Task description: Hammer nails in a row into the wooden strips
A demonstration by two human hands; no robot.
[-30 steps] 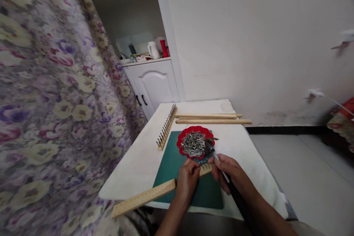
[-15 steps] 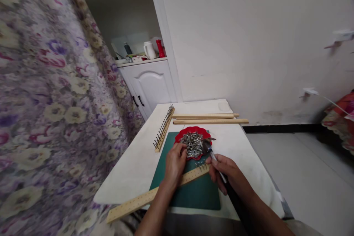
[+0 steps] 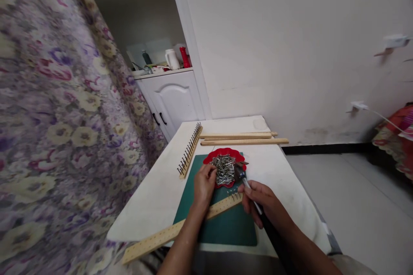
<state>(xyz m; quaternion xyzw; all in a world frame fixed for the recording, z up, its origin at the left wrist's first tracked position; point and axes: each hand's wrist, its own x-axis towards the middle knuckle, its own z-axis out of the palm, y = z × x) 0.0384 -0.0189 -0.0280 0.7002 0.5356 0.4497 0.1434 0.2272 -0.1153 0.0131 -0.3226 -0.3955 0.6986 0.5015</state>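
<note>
Black and silver, the slim hammer [image 3: 269, 232] is gripped by the right hand [image 3: 258, 201], its long axis slanting from the person's lower right up to a dark head at the scalloped red bowl's [image 3: 222, 151] right rim; whether they touch is unclear. The left hand [image 3: 204, 182] has its fingers bent together at the bowl's left side, against the heap of shiny, thin metal nails [image 3: 225, 169]; whether they pinch one cannot be told. Below, a pale, flat wooden strip [image 3: 161, 237] dotted with small holes runs diagonally under the left forearm, from lower left to upper right, with a few upright nails [image 3: 234, 196] near its right end. It crosses a smooth green mat [image 3: 229, 230] on the white-covered worktop [image 3: 151, 206]. Farther off, a nail-studded strip [image 3: 191, 152] points away from the person, and plain wooden bars [image 3: 245, 142] lie crosswise.
</note>
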